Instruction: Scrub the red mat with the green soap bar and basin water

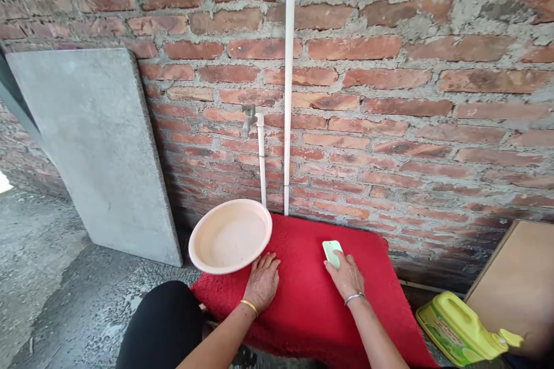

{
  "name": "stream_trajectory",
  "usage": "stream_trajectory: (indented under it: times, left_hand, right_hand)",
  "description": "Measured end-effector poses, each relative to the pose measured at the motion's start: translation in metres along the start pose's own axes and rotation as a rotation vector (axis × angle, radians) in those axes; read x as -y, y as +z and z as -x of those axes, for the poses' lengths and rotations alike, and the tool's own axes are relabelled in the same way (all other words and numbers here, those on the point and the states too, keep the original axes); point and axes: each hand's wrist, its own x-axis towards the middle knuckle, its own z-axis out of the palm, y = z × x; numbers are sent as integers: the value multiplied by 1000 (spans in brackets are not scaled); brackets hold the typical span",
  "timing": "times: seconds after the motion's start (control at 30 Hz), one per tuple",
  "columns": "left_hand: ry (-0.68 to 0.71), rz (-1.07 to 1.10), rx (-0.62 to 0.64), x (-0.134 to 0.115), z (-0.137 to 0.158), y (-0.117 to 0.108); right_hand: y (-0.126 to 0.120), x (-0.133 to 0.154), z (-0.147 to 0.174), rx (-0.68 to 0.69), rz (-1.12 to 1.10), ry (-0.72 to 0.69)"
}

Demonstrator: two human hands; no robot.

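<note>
My left hand (262, 282) lies palm down on a red fleecy cloth (298, 300), fingers stretched out and holding nothing. Its fingertips are close by the rim of a pale pink basin (231, 236), which sits tilted at the cloth's back left corner. In my right hand (347, 277) is a light green scrub brush (332, 252) with a small hole near its far end. The fingers grip its near part, and the brush rests on the cloth. Its underside is hidden.
Behind the cloth stands a brick wall (367, 104) with a tap (249, 118) and a white pipe (289, 98). A grey slab (108, 150) leans at left. At lower right are a yellow-green jug (461, 328) and a brown board (519, 277). The ground at left looks wet.
</note>
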Motion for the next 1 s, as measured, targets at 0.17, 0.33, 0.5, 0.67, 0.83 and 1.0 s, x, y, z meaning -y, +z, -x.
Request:
stream_trajectory:
  times: [0.17, 0.33, 0.5, 0.67, 0.83, 1.0]
  left_hand:
    - [3, -24, -1, -1, 0, -1]
    - [-4, -32, 2, -4, 0, -7]
    - [-7, -62, 0, -5, 1, -10]
    - [-4, -67, 1, -4, 0, -9]
    - [-3, -40, -7, -4, -1, -8]
    - [1, -49, -30, 1, -1, -2]
  right_hand:
    - [-32, -58, -11, -13, 17, 251]
    - [-22, -42, 0, -46, -10, 178]
    - [2, -1, 14, -40, -23, -72]
    - [-18, -53, 6, -41, -15, 137]
    - [-34, -89, 3, -69, -52, 325]
    - [-7, -33, 17, -48, -79, 34]
